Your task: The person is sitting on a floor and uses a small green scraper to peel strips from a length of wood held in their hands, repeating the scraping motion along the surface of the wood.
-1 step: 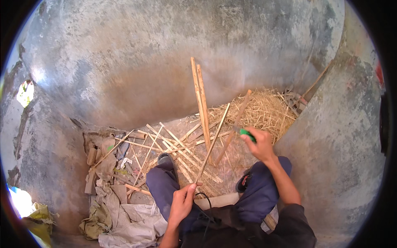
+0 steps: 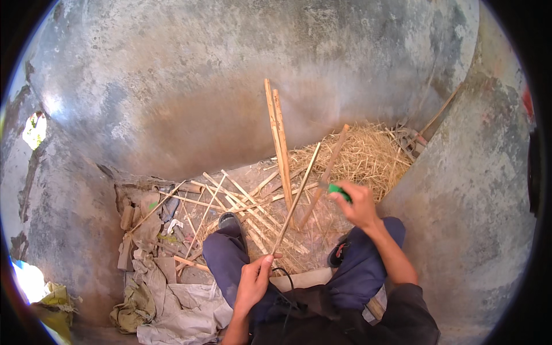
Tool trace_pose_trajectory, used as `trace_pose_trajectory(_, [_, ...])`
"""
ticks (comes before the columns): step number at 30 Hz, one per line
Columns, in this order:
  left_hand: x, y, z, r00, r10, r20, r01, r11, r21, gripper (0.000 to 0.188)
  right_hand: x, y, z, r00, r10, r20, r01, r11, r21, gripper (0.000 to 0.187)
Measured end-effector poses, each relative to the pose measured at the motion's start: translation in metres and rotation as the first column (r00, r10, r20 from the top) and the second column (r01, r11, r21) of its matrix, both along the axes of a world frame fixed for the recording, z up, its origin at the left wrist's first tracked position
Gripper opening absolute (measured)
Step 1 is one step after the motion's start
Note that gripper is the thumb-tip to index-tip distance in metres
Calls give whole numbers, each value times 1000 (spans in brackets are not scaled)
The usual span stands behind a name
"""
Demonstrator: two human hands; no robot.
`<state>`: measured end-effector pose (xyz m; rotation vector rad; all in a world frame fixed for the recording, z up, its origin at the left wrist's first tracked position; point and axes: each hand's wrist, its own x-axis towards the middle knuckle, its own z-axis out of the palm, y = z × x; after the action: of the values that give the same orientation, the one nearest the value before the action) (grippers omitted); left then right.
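the right hand [image 2: 361, 207], closed around a green-handled tool [image 2: 338, 191], has edged left, nearer the thin tan wooden stick [image 2: 300, 187]. the left hand [image 2: 254, 282] pinches that stick's lower end beside the blue-trousered left thigh [image 2: 223, 261].

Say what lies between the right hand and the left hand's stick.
Between the right hand and the stick, the head view shows a green-handled tool and a brown wooden strip.

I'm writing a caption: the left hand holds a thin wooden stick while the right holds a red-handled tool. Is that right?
Not red: the head view shows a green-handled tool in the right hand; the left hand does hold a thin wooden stick.
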<state>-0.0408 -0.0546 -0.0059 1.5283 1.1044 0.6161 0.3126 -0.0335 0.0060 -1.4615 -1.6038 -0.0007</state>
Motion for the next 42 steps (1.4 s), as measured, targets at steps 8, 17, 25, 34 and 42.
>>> trace_pose_trajectory(8, [20, 0, -1, 998, -49, 31, 47, 997, 58, 40, -69, -21, -9, 962, 229, 146, -226, 973, -36, 30])
trace_pose_trajectory(17, [37, -2, 12, 993, -5, -122, 29, 980, 195, 43, -75, -19, -10, 969, 216, 122, -214, 976, -29, 28])
trace_pose_trajectory(25, [39, -2, 19, 994, -8, -111, 32, 976, 216, 41, -57, -7, -1, 945, 190, 264, -217, 973, 76, 32])
trace_pose_trajectory(34, [2, -28, 0, 992, -53, -113, 62, 995, 83, 38, 57, 46, 17, 953, -302, -18, 302, 953, -21, 40])
trace_pose_trajectory(42, [-2, -8, -1, 994, 39, -98, -22, 985, 173, 34, 58, 27, 23, 904, -164, 395, 358, 795, -490, 47])
